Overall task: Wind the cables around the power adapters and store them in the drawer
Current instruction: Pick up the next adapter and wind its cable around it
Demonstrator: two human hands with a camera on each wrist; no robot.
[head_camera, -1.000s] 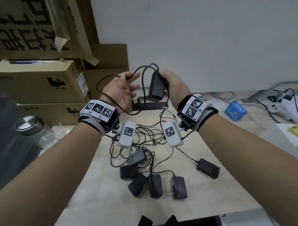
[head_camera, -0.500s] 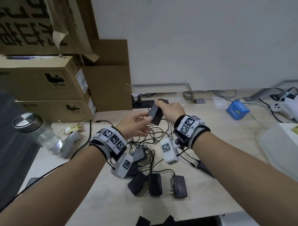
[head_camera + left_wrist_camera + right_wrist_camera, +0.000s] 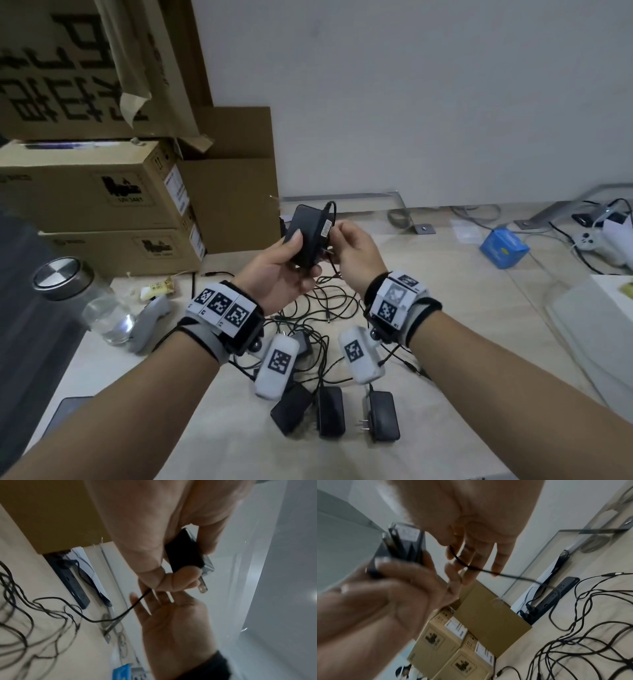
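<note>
Held up at frame centre in the head view: a black power adapter (image 3: 308,236), gripped in the left hand (image 3: 277,270), thumb across its front face, fingers (image 3: 178,582) curled behind near the metal prongs. Just right of it, the right hand (image 3: 356,260), fingers (image 3: 471,561) loosely spread with the thin black cable (image 3: 496,573) running across them, trailing down to the surface (image 3: 462,308). Whether pinched between thumb and finger, cannot tell. Below the wrists, a tangle of loose cables (image 3: 325,315) and several more adapters (image 3: 382,416) lying at lower centre. Stacked cardboard boxes (image 3: 102,192) at upper left, a black power strip (image 3: 556,596) beside them, a blue box (image 3: 503,248) at right.
</note>
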